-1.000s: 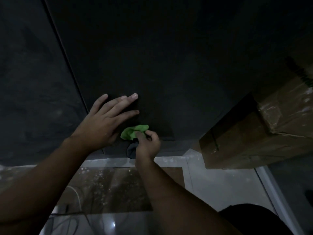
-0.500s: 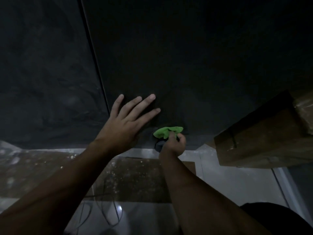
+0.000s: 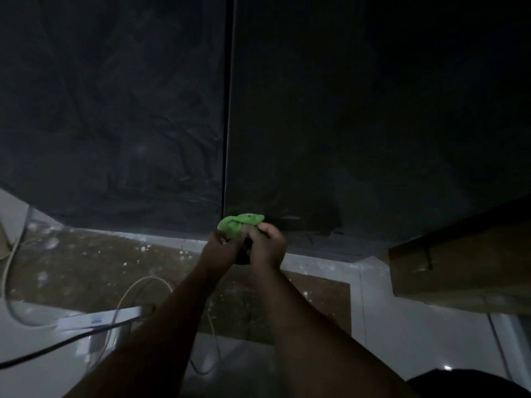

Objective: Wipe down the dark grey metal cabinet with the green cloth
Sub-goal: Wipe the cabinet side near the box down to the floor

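Mid-task, looks like a regrip pause. Bunched bright green cloth [image 3: 240,224] sits at the bottom edge of the dark grey metal cabinet [image 3: 359,110], just right of its vertical seam. Left hand [image 3: 219,249] and right hand [image 3: 268,244] are both on it, each grip pinching the cloth from below with fingers curled. Left panel shows pale streaks and smudges, so it's likely left to wipe; right panel is too dark to judge.

Versus earlier frame: left hand lay flat with fingers spread on the cabinet face, now it's off the metal and on the cloth. Cloth is closer to the seam. Brown cardboard box [image 3: 459,271] at right, white cables [image 3: 135,282] on the floor [image 3: 416,340].
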